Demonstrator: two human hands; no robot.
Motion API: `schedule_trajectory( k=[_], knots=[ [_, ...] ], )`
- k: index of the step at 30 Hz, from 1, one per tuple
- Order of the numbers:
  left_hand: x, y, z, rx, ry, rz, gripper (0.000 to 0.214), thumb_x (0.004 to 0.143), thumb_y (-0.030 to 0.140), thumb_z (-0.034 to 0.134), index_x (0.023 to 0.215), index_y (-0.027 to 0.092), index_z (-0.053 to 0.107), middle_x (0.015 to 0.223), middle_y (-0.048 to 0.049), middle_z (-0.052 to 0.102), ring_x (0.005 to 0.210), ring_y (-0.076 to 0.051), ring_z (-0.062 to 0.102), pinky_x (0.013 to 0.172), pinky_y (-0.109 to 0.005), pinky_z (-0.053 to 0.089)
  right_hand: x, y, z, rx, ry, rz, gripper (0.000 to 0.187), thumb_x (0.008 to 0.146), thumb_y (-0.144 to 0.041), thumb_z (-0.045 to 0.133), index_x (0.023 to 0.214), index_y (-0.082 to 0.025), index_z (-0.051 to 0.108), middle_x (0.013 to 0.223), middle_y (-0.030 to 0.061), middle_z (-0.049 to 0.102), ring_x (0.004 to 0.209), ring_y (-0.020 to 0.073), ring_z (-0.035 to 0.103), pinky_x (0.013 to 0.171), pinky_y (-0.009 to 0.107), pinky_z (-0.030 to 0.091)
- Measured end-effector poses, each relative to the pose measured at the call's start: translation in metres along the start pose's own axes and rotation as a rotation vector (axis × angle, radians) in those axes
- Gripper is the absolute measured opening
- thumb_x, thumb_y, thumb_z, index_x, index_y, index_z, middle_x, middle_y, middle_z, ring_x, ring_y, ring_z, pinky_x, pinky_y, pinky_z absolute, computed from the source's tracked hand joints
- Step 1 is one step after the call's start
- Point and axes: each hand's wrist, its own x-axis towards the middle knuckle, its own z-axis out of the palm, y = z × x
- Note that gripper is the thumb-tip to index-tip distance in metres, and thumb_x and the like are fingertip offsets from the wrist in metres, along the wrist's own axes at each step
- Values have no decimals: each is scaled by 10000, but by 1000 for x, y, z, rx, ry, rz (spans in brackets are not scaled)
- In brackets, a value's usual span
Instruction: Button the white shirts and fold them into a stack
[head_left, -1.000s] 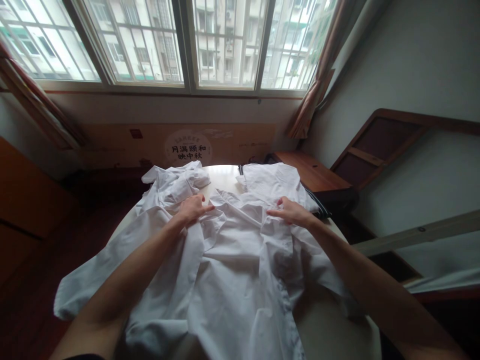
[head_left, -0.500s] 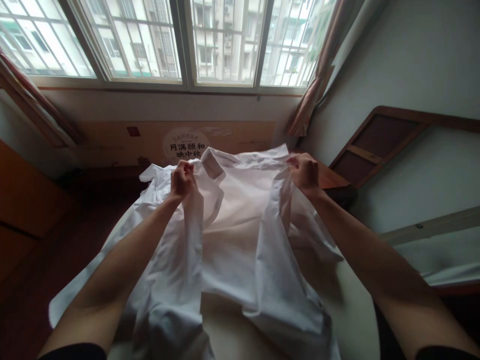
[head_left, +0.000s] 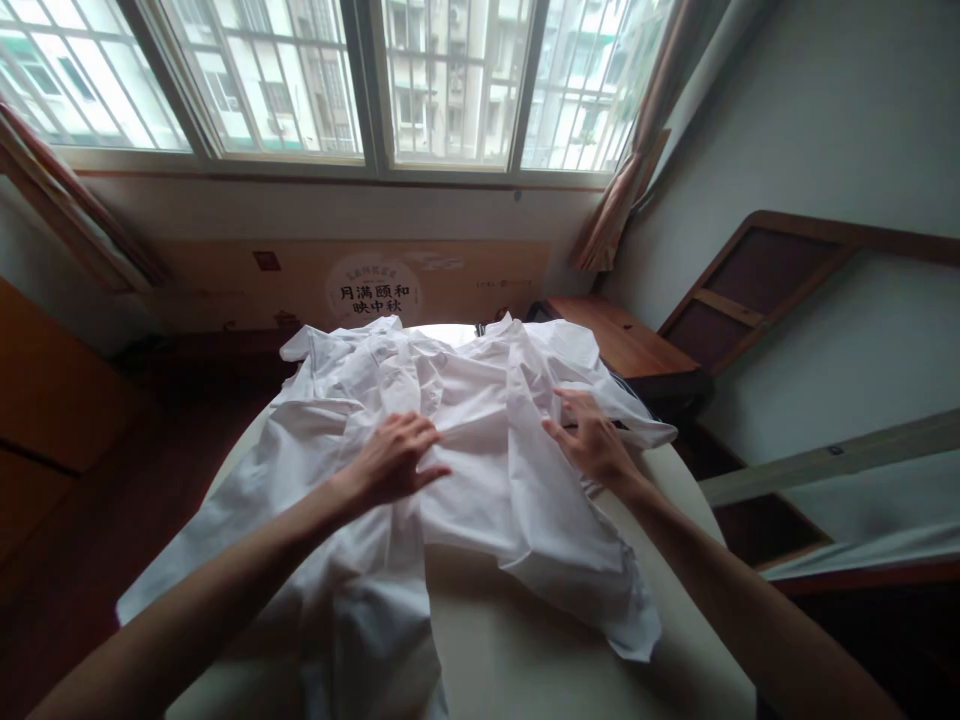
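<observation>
Pale bench [head_left: 525,660] beneath a barred window [head_left: 442,80]: a crumpled white shirt [head_left: 480,480] lies spread across it at centre frame. The left hand [head_left: 394,462] and right hand [head_left: 589,440] rest flat on the cloth, fingers spread, gripping nothing. Smoothing probably works best with palms pressing outward from the middle, toward the bunched folds.

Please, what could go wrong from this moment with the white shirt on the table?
1. The crumpled white fabric shirt hangs over the left edge of the pale round table, so it may slide off.
2. The left hand and right hand lie flat on bunched folds; pressing there may set creases.
</observation>
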Motion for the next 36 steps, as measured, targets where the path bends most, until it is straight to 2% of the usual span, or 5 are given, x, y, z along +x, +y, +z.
schedule_trajectory(
  k=[6, 13, 21, 28, 36],
  knots=[
    [-58, 55, 24, -2, -251, 199, 224, 839, 401, 581, 906, 187, 571, 927, -87, 602, 849, -216, 531, 762, -348, 387, -103, 0, -35, 222, -407, 354, 755, 684, -534, 685, 1307, -162, 473, 1155, 160, 610, 954, 303, 633, 812, 436, 527],
    [-47, 32, 32, -334, -158, -56, 222, 930, 241, 351, 778, 182, 501, 722, -17, 566, 643, -137, 477, 648, -274, 384, -142, -22, -39, 639, -529, 377, 746, 736, -398, 639, 1394, -236, 327, 1162, 111, 621, 950, 268, 651, 777, 392, 543],
    [-47, 18, 4, -219, 45, -219, 433, 838, 574, 468, 1022, 195, 566, 898, -69, 625, 851, -220, 566, 784, -337, 408, -67, 32, -49, 585, 184, 539, 528, 776, -405, 534, 1268, -244, 429, 888, 79, 653, 727, 241, 655, 635, 368, 549],
    [-106, 57, 10, 45, -359, -274, 729, 671, 649, 617, 1245, 219, 487, 727, -86, 650, 661, -286, 620, 596, -330, 380, -49, 44, -30, 131, 54, 316, 425, 700, -201, 509, 1122, -185, 556, 1015, 104, 619, 915, 264, 616, 827, 424, 512],
    [-108, 53, 13, -255, -442, -80, 179, 888, 263, 373, 871, 206, 542, 702, -52, 630, 604, -176, 590, 531, -262, 362, -80, -9, -11, -46, 318, 31, 358, 810, -188, 412, 1145, -245, 525, 1164, 119, 551, 1193, 299, 476, 1024, 513, 372]
  ],
)
